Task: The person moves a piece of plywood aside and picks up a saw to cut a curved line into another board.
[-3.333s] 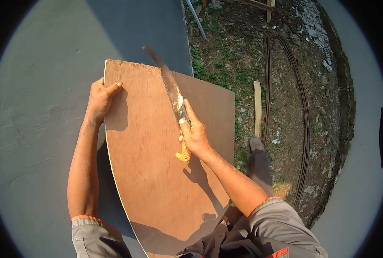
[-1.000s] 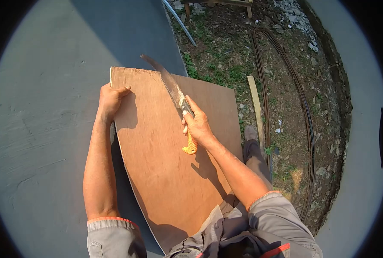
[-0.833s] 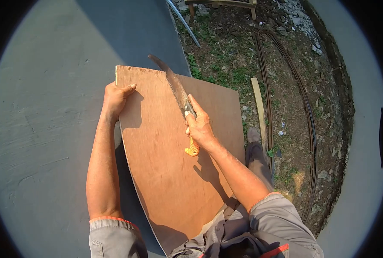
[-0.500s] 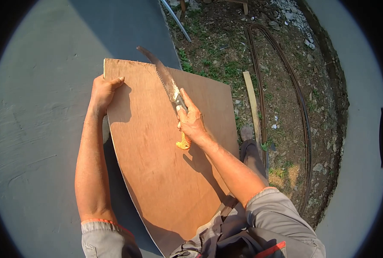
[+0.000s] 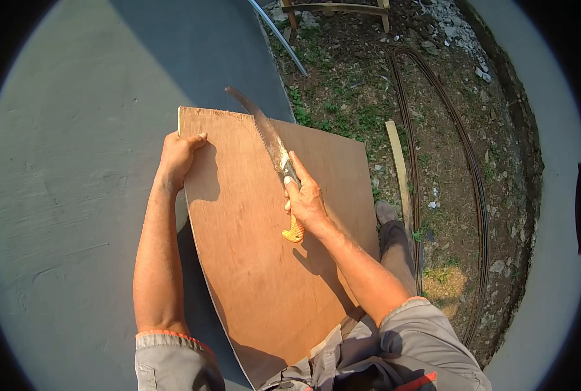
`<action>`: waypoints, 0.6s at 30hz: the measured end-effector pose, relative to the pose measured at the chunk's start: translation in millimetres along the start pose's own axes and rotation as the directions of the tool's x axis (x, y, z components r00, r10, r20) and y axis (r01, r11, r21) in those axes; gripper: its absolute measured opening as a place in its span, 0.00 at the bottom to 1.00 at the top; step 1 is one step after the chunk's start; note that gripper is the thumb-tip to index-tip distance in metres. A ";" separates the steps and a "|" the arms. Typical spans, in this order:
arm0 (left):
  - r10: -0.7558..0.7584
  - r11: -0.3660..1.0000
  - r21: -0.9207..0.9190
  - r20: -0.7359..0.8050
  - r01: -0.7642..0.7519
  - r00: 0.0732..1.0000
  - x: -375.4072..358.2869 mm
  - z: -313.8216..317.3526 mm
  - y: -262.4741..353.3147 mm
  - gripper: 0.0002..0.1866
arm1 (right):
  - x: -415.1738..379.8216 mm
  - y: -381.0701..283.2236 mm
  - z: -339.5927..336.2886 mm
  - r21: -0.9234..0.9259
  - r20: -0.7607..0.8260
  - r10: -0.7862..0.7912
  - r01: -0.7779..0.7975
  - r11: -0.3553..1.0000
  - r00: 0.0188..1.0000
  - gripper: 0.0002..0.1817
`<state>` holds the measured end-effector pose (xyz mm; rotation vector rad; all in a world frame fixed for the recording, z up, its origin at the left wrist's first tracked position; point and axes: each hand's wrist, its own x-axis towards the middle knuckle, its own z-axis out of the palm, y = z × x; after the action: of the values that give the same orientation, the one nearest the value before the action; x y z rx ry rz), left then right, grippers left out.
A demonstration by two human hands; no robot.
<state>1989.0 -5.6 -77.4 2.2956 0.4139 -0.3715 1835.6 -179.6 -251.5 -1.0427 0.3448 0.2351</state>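
Note:
A plywood sheet (image 5: 258,260) leans up against my body, its far edge rough. My left hand (image 5: 183,154) grips the sheet's far left corner, thumb on the face and fingers behind the edge, hidden. In my right hand (image 5: 306,203) is a curved pruning saw (image 5: 269,139), held by its orange handle with the index finger stretched along the blade's base. The blade is rusty, with pale smears near the handle, and its toothed side faces left. Its tip reaches past the sheet's far edge. The hand's shadow falls on the plywood below.
A grey plastered wall (image 5: 69,195) rises close on the left. On the right, bent steel rods (image 5: 476,176) and a wooden strip (image 5: 400,169) lie on rough ground beside a shoe (image 5: 387,213). A metal pipe (image 5: 280,39) and a wooden frame (image 5: 336,8) are farther off.
The whole view has shifted, so the sheet, saw and both hands appear slightly lower and farther right. Both hands keep the same grip, and the saw lies nearly the same against the sheet.

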 end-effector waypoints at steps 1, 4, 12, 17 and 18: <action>-0.048 0.999 -0.006 0.008 0.048 0.999 -0.7 -1.0 1.7 0.13 | 1.9 1.1 -0.3 -0.055 -0.006 -0.039 0.039 0.998 0.999 0.34; -0.075 0.995 -0.054 0.076 0.079 0.994 -4.0 -4.5 9.8 0.13 | 3.1 -22.7 -10.4 -0.193 0.022 -0.001 0.006 0.981 1.000 0.33; 0.037 0.998 -0.042 -0.009 -0.037 0.999 -4.2 3.4 9.0 0.12 | -14.1 24.7 -10.6 -0.200 -0.015 -0.205 0.198 0.960 0.979 0.34; 0.103 0.979 -0.166 -0.088 -0.117 0.991 8.5 -2.7 -0.7 0.12 | -35.6 18.9 -21.9 -0.190 0.000 -0.080 0.078 0.979 0.997 0.35; 0.062 0.984 -0.160 -0.105 -0.078 0.992 2.5 0.2 4.2 0.12 | -37.4 15.6 -22.5 -0.175 0.011 -0.054 0.055 0.983 0.998 0.35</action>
<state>1992.9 -8.0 -75.9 2.1671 0.3971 -0.1804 1791.9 -192.6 -259.8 -1.2234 0.2931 0.2226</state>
